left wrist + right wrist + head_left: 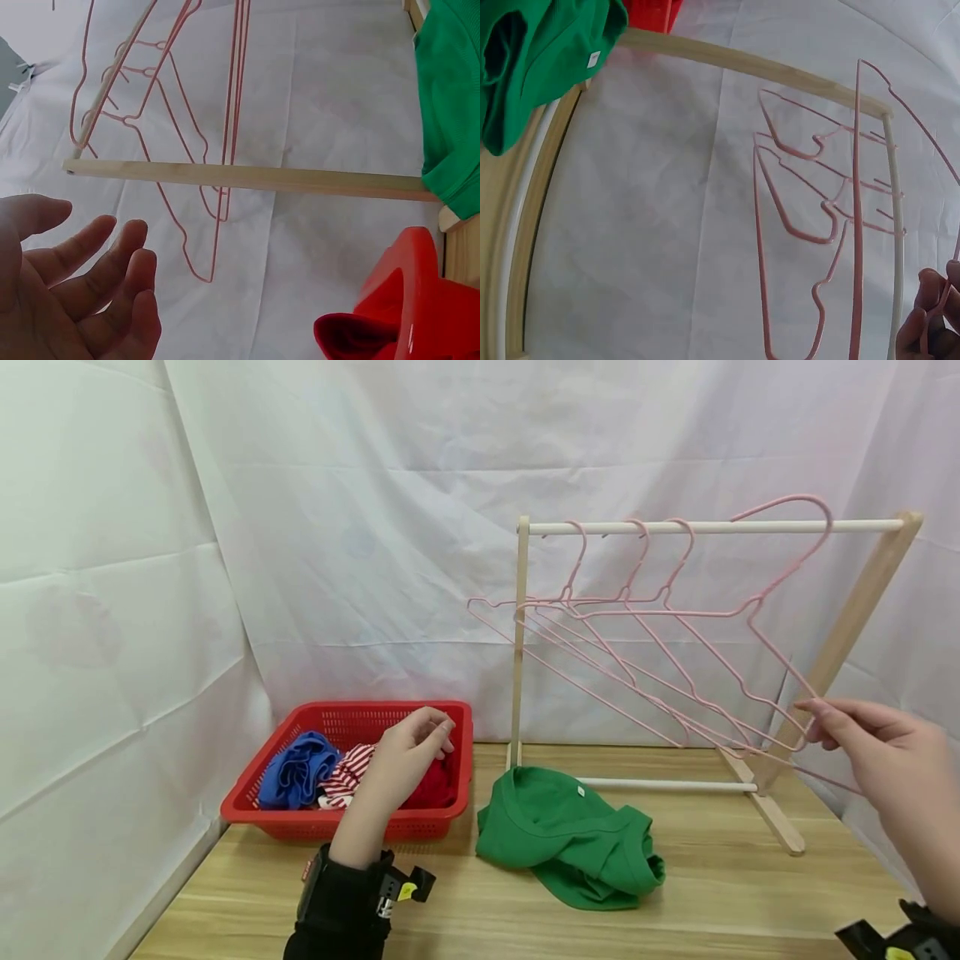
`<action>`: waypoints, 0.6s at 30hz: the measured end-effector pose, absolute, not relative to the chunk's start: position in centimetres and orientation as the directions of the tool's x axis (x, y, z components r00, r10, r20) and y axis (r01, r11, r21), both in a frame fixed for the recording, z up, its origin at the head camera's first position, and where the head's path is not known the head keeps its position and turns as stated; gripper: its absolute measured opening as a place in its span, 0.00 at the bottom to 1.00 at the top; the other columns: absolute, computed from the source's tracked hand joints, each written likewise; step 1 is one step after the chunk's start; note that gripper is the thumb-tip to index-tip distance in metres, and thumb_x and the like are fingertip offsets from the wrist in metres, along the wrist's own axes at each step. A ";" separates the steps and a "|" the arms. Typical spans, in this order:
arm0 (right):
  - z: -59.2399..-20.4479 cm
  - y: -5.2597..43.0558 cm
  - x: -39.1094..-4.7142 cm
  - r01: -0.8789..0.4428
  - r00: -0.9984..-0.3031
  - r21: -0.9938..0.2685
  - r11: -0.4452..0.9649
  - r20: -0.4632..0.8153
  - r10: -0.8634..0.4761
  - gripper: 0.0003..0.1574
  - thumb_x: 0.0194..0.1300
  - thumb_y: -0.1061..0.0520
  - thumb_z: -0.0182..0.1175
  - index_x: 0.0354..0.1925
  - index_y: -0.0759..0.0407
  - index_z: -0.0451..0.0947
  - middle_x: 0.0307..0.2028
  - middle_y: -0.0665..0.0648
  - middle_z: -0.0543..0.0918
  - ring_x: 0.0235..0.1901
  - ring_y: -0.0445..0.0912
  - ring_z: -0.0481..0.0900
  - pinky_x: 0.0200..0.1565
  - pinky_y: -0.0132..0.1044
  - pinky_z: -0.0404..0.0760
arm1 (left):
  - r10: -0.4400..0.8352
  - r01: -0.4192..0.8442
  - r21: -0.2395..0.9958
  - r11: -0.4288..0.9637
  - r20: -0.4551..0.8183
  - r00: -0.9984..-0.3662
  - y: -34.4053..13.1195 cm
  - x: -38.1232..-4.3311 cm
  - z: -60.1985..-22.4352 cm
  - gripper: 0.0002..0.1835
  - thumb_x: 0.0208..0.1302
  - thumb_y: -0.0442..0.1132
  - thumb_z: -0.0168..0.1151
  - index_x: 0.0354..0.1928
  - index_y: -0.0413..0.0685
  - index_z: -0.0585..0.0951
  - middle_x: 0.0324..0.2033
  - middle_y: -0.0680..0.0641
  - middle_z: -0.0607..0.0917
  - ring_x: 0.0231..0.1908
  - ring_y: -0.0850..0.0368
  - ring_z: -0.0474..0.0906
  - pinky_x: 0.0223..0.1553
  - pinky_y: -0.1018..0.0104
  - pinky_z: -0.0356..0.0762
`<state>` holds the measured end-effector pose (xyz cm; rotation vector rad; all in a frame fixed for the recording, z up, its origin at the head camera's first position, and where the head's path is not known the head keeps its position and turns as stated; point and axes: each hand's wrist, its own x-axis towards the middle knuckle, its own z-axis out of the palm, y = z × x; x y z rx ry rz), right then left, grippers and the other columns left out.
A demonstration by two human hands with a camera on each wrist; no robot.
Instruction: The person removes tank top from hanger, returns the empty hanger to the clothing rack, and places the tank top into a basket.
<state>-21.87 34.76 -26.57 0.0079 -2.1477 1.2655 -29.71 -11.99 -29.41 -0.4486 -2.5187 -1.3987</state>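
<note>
My right hand (877, 743) pinches a pink wire hanger (759, 597) by its right shoulder end, with the hook pointing up in front of the rack's top bar. Fingertips grip the same hanger (857, 187) at the lower right of the right wrist view. Over the right part of a red plastic basket (232, 810) hovers my left hand (412, 747), its fingers loosely bent around nothing. The left wrist view shows that hand (90, 285) with fingers spread apart. Between the hands, a crumpled green shirt (562, 839) lies on the wooden table.
A wooden rack (712, 528) with a white top bar stands at the back right, three pink hangers (581, 552) on it. Inside the basket are blue cloth (300, 768), red-and-white striped cloth (348, 772) and red cloth (435, 785). White sheeting (375, 568) encloses the table.
</note>
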 end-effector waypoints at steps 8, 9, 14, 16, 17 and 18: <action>-27.5 37.2 -22.6 -0.327 -0.747 -0.785 0.527 0.556 0.364 0.13 0.73 0.56 0.54 0.45 0.48 0.86 0.22 0.38 0.79 0.29 0.34 0.72 0.36 0.21 0.62 | 0.177 0.345 0.759 0.553 0.297 -0.938 -10.8 -29.7 -30.4 0.08 0.71 0.45 0.57 0.46 0.53 0.80 0.30 0.51 0.83 0.33 0.55 0.79 0.37 0.59 0.78; -27.6 37.5 -22.7 -0.344 -0.744 -0.787 0.513 0.561 0.363 0.13 0.73 0.58 0.53 0.44 0.48 0.86 0.22 0.39 0.79 0.29 0.34 0.72 0.35 0.20 0.63 | 0.186 0.349 0.753 0.557 0.297 -0.937 -10.7 -29.7 -30.5 0.08 0.72 0.45 0.56 0.46 0.54 0.80 0.30 0.51 0.82 0.33 0.54 0.78 0.35 0.59 0.77; -27.6 38.7 -23.1 -0.431 -0.717 -0.796 0.425 0.588 0.373 0.20 0.72 0.64 0.53 0.36 0.43 0.86 0.19 0.41 0.80 0.24 0.31 0.75 0.34 0.15 0.67 | 0.221 0.374 0.726 0.578 0.302 -0.927 -10.2 -29.6 -30.8 0.08 0.72 0.47 0.55 0.46 0.55 0.80 0.30 0.54 0.82 0.33 0.58 0.78 0.34 0.60 0.76; -27.6 39.4 -23.3 -0.448 -0.709 -0.797 0.404 0.592 0.383 0.22 0.71 0.66 0.53 0.34 0.41 0.86 0.18 0.41 0.81 0.22 0.30 0.75 0.33 0.15 0.69 | 0.235 0.382 0.715 0.585 0.302 -0.924 -9.9 -29.6 -31.1 0.10 0.72 0.48 0.55 0.47 0.55 0.80 0.31 0.54 0.83 0.33 0.59 0.78 0.35 0.60 0.76; -27.7 39.8 -23.2 -0.435 -0.712 -0.802 0.410 0.585 0.389 0.23 0.72 0.65 0.52 0.34 0.39 0.85 0.18 0.40 0.80 0.23 0.30 0.75 0.33 0.14 0.68 | 0.245 0.390 0.710 0.587 0.303 -0.921 -9.8 -29.7 -31.1 0.10 0.72 0.49 0.55 0.47 0.55 0.80 0.32 0.53 0.83 0.33 0.59 0.78 0.36 0.59 0.76; -27.7 40.1 -23.1 -0.420 -0.713 -0.805 0.418 0.578 0.396 0.23 0.72 0.64 0.52 0.34 0.38 0.84 0.18 0.39 0.80 0.23 0.29 0.74 0.33 0.14 0.67 | 0.252 0.395 0.704 0.590 0.304 -0.919 -9.7 -29.7 -31.3 0.11 0.72 0.49 0.55 0.48 0.55 0.80 0.32 0.53 0.83 0.33 0.59 0.78 0.36 0.60 0.77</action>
